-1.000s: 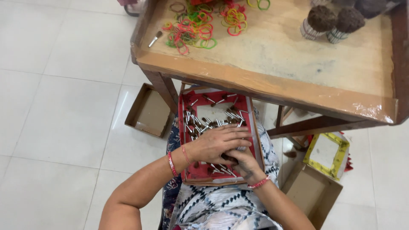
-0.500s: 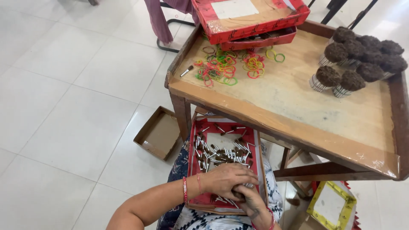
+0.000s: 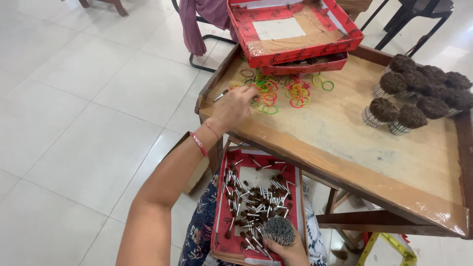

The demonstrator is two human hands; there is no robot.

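Rubber bands (image 3: 276,93), green, yellow, orange and red, lay scattered near the far left corner of the wooden table (image 3: 345,143), where the left hand (image 3: 231,108) reached in, its fingers curled narrow over the edge of the pile; whether they pinched a band could not be told from this angle. The right hand (image 3: 290,249) sat low in the lap, fingers wrapped round a tight bundle (image 3: 279,230) of thin grey sticks, held over a red tray (image 3: 220,216) strewn with loose brown-tipped sticks (image 3: 256,197). The tray rested on the person's patterned lap, just under the table's near edge.

Behind the bands stood two stacked red boxes (image 3: 295,34), the upper one open, lined in brown card with a pale rectangular label in its middle. At the table's right side, round bundles with dark brown tops (image 3: 419,93) stood upright, close together. A small pale-tipped stick (image 3: 220,95) lay at the table's left rim, just beside the reaching hand. A purple cloth (image 3: 197,19) hung from a chair beyond the table. A brown carton (image 3: 197,172) sat on the white tiled floor, partly hidden by the left forearm.
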